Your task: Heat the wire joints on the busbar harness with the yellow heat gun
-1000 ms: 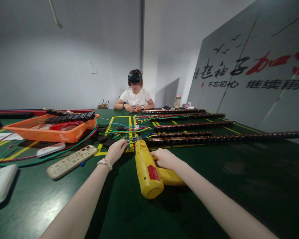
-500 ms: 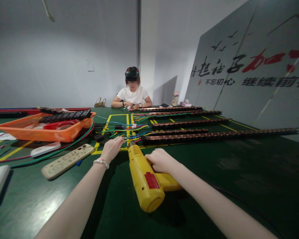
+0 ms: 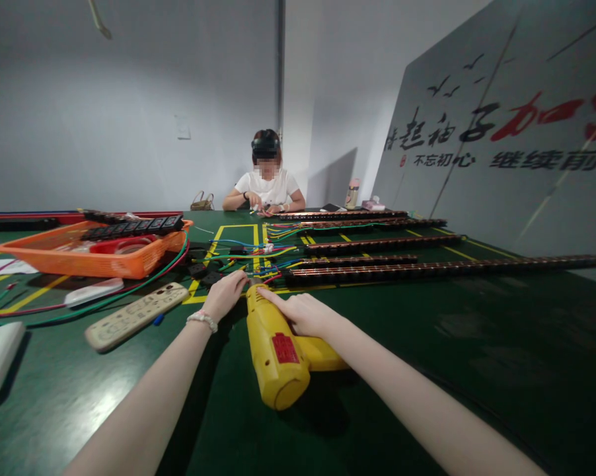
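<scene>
A yellow heat gun [image 3: 274,363] with a red label lies in the grasp of my right hand [image 3: 305,315]. Its fingers wrap the gun near the handle, and the index finger stretches forward along the barrel. The nozzle points away from me, just right of my left hand [image 3: 223,295]. That hand is closed in a pinch on thin wires, whose held ends are mostly hidden by the fingers. Coloured wires [image 3: 274,271] run from there to a long black strip with copper-coloured bars [image 3: 427,266].
More black strips [image 3: 384,244] lie farther back on the green table [image 3: 427,350]. At left are an orange basket [image 3: 100,264] with parts, a beige power strip [image 3: 138,315] and a white box [image 3: 0,357]. A person [image 3: 265,182] sits across, hands on small parts.
The heat gun has shifted slightly left and forward, its nozzle nearer my left hand. My right index finger has stretched onto the barrel. My left hand keeps its pinch.
</scene>
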